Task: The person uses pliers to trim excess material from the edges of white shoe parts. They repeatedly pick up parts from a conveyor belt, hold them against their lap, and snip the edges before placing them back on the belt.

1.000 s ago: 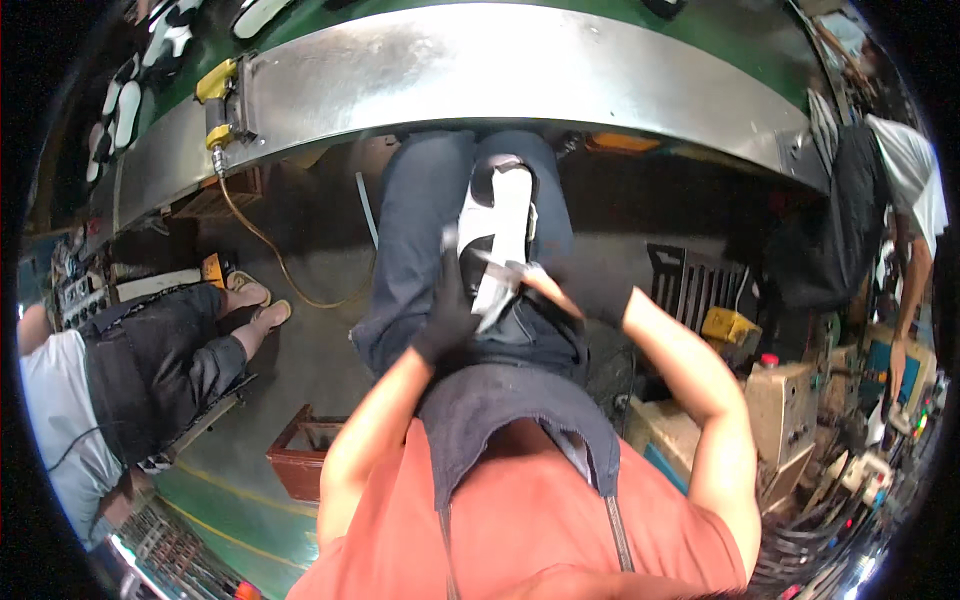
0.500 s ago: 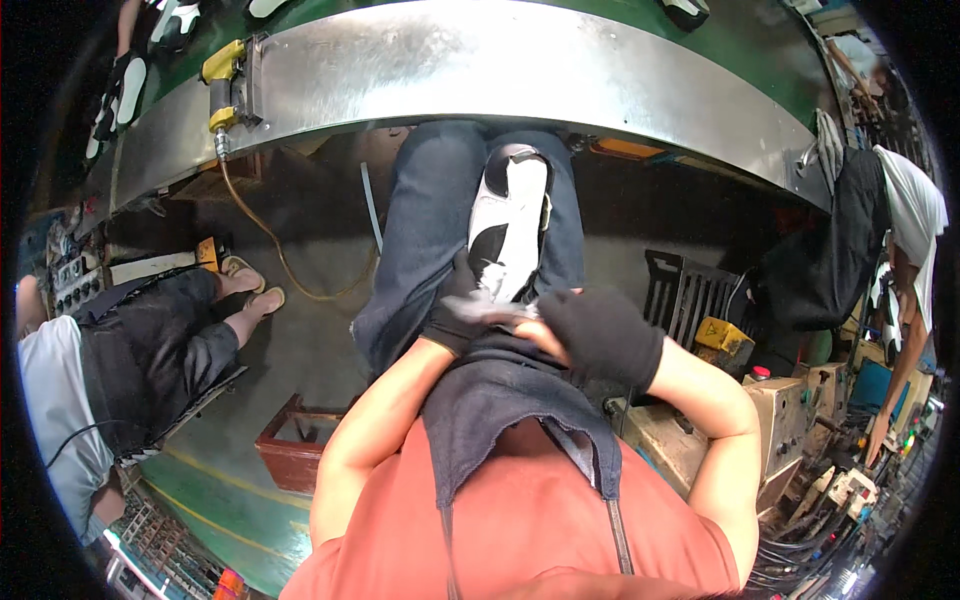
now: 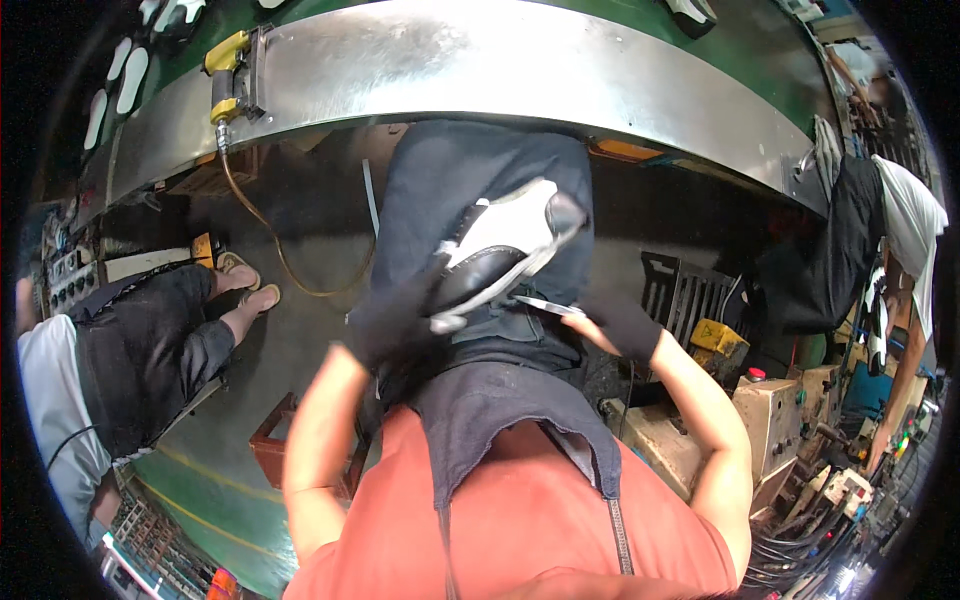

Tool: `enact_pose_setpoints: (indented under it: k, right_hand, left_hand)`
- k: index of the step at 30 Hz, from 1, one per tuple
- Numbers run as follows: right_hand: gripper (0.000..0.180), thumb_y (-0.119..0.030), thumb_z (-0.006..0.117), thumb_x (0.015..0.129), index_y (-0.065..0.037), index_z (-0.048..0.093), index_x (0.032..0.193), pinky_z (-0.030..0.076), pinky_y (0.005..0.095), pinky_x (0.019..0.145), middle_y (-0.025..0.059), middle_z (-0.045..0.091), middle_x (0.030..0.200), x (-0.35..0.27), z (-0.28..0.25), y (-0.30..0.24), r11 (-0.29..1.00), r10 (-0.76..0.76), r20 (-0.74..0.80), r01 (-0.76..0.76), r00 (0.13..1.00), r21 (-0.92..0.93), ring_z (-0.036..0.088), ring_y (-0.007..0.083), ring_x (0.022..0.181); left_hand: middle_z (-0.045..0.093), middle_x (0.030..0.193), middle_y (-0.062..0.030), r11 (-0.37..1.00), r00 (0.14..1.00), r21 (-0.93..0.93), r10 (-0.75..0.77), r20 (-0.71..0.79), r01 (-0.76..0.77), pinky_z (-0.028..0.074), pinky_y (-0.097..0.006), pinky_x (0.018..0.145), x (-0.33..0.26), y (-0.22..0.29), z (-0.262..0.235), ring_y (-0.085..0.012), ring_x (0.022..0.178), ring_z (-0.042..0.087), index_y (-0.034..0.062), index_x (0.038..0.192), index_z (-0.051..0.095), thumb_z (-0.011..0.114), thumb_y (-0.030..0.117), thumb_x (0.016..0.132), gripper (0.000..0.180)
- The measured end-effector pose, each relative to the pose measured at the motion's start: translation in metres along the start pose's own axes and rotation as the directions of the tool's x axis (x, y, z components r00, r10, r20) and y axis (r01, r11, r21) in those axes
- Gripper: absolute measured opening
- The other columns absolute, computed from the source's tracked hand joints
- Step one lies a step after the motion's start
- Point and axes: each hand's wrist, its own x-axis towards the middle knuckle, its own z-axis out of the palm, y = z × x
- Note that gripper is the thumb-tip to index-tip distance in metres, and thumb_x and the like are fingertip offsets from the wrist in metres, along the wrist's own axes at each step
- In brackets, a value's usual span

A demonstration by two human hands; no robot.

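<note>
A white and black shoe (image 3: 530, 218) is tilted over my lap, its rounded dark end up to the right. My left hand (image 3: 400, 315), in a black glove with bare fingertips, is closed round its lower left part; motion blurs the glove. In my right hand (image 3: 622, 322), gloved the same way, is a slim silver knife-like blade (image 3: 545, 305), its tip toward the shoe. The blade stays apart from the shoe, just below it. My fingers cover its handle end.
Ahead runs a metal bench edge (image 3: 500, 60), with a yellow staple gun (image 3: 226, 75) and its air hose on the left. White soles (image 3: 131, 80) lie on the green surface beyond. Co-workers are at both sides. Machine boxes (image 3: 770, 425) stand at my right, a reddish-brown box (image 3: 268, 450) at my left.
The shoe has turned from upright between my knees to a slant, showing its black side. My left hand has moved left with it. My right hand has drawn away, exposing the blade.
</note>
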Motion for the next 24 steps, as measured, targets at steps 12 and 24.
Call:
enact_pose_setpoints:
  k: [12, 24]
  right_hand:
    - [0.041, -0.04, 0.047, 0.094, -0.002, 0.062, 0.093, 0.046, 0.0363, 0.061, 0.0152, 0.06, 0.07, -0.001, -0.016, -0.004, 0.92, 0.249, -0.014, -0.232, 0.968, 0.316, 0.057, 0.0265, 0.061]
    - [0.039, -0.041, 0.053, 0.089, -0.006, 0.056, 0.072, 0.05, 0.0414, 0.058, 0.014, 0.059, 0.064, 0.11, -0.048, 0.012, 0.594, -0.507, 0.198, 0.506, 0.839, -0.625, 0.061, 0.0317, 0.06]
  left_hand:
    - [0.033, 0.144, -0.0229, 0.903, 0.949, -0.381, 0.08, -0.304, -0.198, 0.027, -0.036, 0.11, 0.073, -0.022, 0.087, -0.0305, 0.134, 0.033, -0.004, 0.143, 0.02, 0.074, 0.024, 0.077, 0.09]
    - [0.039, 0.139, -0.0229, 0.906, 0.917, -0.33, 0.131, -0.376, -0.264, 0.033, -0.037, 0.106, 0.066, -0.007, 0.085, -0.0302, 0.127, 0.042, -0.0036, 0.144, 0.018, 0.069, 0.029, 0.082, 0.087]
